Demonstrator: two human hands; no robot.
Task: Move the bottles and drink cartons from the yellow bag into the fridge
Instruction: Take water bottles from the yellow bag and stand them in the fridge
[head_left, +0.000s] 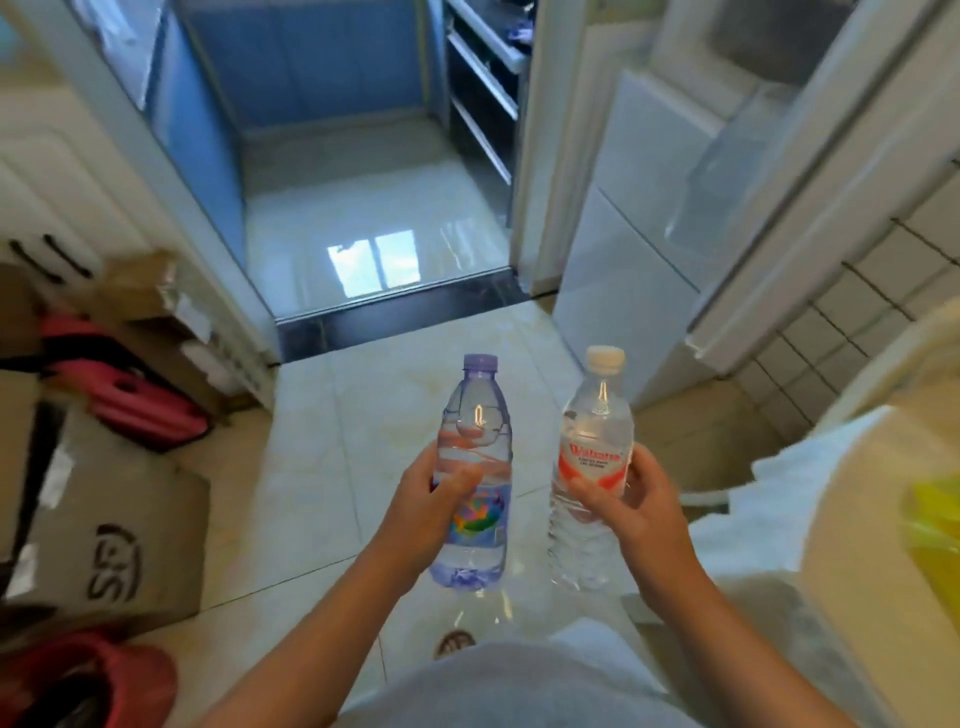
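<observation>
Before the fridge (623, 270), a purple-capped bottle (475, 415) was gripped by the left hand (431, 501), a white-capped bottle (597, 415) by the right hand (636, 499); one should be freed for the door.

A purple-tinted clear plastic bottle (475, 415) with a purple cap and rainbow label stands upright at lower centre, gripped by the left hand (431, 493). Just right of it, not touching, is a clear plastic bottle (597, 415) with a white cap and red label, upright in the right hand (639, 499). A translucent yellow plastic bag (935, 519) shows at the right edge. The white fridge (639, 249), its doors closed, stands right of centre.

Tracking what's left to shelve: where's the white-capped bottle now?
Head view, centre-right: the right hand grips the white-capped bottle, beside the purple-capped bottle in the left hand.
</observation>
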